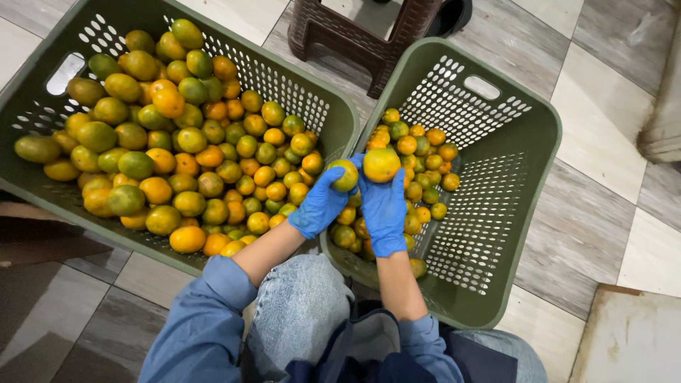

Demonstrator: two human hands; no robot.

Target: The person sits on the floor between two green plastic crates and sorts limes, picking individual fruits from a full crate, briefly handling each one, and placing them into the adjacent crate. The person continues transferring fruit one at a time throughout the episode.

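My left hand (319, 202), in a blue glove, holds a green-yellow citrus fruit (345, 174) above the gap between two green plastic baskets. My right hand (384, 208), also gloved in blue, grips a yellow-orange citrus fruit (381, 164) right beside it, over the near rim of the right basket (543, 135). The two fruits almost touch. The left basket (32, 92) is heaped with several green, yellow and orange fruits. The right basket holds a smaller pile of small fruits along its left side.
A brown plastic stool (355, 35) stands behind the baskets. The floor is grey and white tile (603, 128). My knees in blue jeans (301, 305) sit just below the baskets. A pale slab (631, 340) lies at the lower right.
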